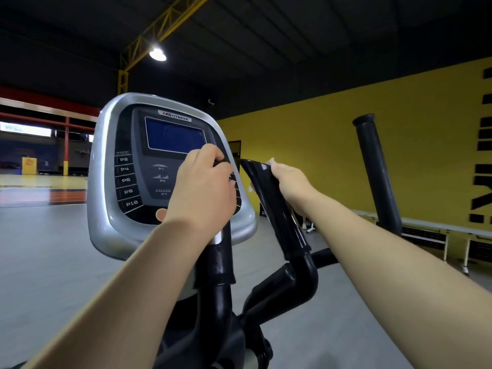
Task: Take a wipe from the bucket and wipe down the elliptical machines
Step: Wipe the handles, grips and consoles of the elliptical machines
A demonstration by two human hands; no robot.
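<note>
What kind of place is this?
Most likely a gym. An exercise machine's console shows a screen and program buttons P2 to P10, black handlebars stick up beside it, and behind is a big open hall with a yellow wall.

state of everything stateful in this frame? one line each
Left grip: holds left bar at its top.
Right grip: holds right bar; white scrap at fingertips, maybe the wipe.
Screen: blue, no readout visible.
Ceiling lamp: on.
Tall handle: untouched.
</note>
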